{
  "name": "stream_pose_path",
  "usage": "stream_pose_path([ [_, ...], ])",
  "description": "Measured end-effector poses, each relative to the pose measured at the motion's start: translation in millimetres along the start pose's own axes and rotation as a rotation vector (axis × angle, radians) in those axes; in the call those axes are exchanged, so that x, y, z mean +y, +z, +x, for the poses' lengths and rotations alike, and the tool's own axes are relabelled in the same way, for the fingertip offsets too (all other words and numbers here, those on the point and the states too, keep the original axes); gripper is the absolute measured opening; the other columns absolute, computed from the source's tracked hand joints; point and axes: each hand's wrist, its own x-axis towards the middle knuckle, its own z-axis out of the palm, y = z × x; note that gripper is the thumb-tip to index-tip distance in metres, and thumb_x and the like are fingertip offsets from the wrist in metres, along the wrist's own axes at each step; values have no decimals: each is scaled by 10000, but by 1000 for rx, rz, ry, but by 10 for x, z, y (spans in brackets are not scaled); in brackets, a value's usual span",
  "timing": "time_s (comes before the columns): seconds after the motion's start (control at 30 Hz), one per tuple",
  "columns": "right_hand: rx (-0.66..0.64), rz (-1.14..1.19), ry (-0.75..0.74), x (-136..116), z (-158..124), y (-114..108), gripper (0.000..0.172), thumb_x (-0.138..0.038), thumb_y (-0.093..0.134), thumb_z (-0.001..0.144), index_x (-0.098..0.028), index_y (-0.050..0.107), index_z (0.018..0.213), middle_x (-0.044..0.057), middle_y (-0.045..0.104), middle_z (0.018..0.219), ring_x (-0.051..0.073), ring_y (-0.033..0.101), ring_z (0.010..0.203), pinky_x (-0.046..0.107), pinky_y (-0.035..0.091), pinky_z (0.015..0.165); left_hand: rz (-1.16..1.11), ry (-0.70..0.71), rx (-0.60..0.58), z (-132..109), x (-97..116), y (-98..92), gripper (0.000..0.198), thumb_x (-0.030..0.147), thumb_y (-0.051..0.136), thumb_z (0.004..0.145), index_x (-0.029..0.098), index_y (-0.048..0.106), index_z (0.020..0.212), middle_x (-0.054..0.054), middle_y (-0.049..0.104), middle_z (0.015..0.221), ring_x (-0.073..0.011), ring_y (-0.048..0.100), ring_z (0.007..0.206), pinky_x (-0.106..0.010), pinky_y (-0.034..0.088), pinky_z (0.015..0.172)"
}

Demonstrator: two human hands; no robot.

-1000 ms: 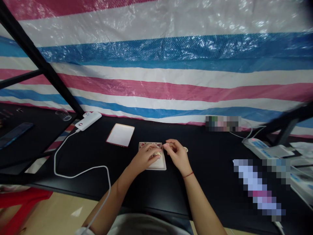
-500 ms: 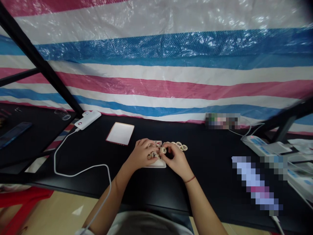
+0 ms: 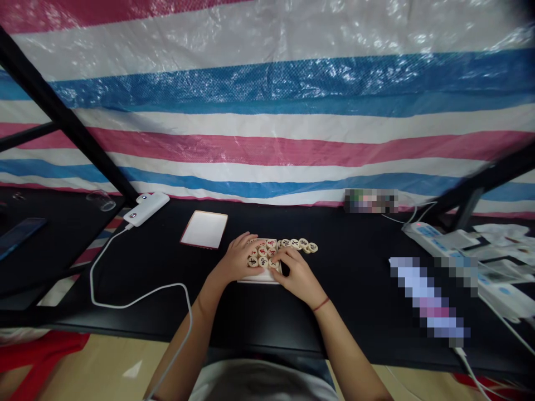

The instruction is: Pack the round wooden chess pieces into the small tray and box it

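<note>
Round pale Chinese chess pieces point(image 3: 263, 262), marked with red or black characters, lie in rows inside a shallow white box point(image 3: 259, 278). My left hand point(image 3: 238, 259) rests across the box's left side, fingers stretched out over the far left pieces and thumb along the front row. It covers part of the box. At the right end of the front row, my right hand point(image 3: 295, 270) pinches a black-marked chess piece point(image 3: 273, 263) between thumb and fingers, down at the level of its neighbours. Just beyond that hand, several loose chess pieces point(image 3: 295, 243) form a line on the table.
A white box lid point(image 3: 204, 229) lies inside-up at the left on the black table point(image 3: 267, 317). Farther left is a white charger point(image 3: 146, 209) with a long cable point(image 3: 137, 305). Power strips point(image 3: 434, 236) and a blurred item are at the right. Striped sheeting point(image 3: 267, 147) hangs behind.
My right hand has lowered its chess piece from above the box into the front row. My left hand has drawn slightly left, uncovering more pieces. The view has shifted a little.
</note>
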Motion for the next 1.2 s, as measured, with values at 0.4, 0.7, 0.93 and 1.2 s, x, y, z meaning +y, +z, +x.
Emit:
stream_pose_path([
  [0.4,-41,-194,227,119,165,-320,352,-128,532,781,-202,586,1120,97,564,1288,128,622,699,292,517,710,-198,43,88,-14,-75,-103,626,401,673,792,278,468,1370,-99,401,1450,-300,308,1386,-503,307,1139],
  [0.7,-365,-346,266,214,471,-240,277,-71,495,834,-194,649,1029,63,700,1070,186,663,987,265,467,862,-268,25,239,-34,-91,9,496,324,597,849,250,492,1328,-107,479,1365,-258,402,1314,-487,350,1118],
  [0.93,-178,-232,316,133,409,-368,171,-215,541,890,-186,654,1015,65,720,993,181,685,852,261,490,762,-272,24,278,-46,-86,24,414,298,569,859,248,540,1270,-89,530,1310,-244,447,1270,-467,370,1100],
  [1.2,-210,17,243,-574,209,-148,141,-216,606,862,-218,652,996,28,716,960,146,668,769,238,496,727,-312,-35,287,-42,-41,-16,365,315,485,912,245,541,1266,-91,543,1297,-232,466,1250,-450,379,1090],
])
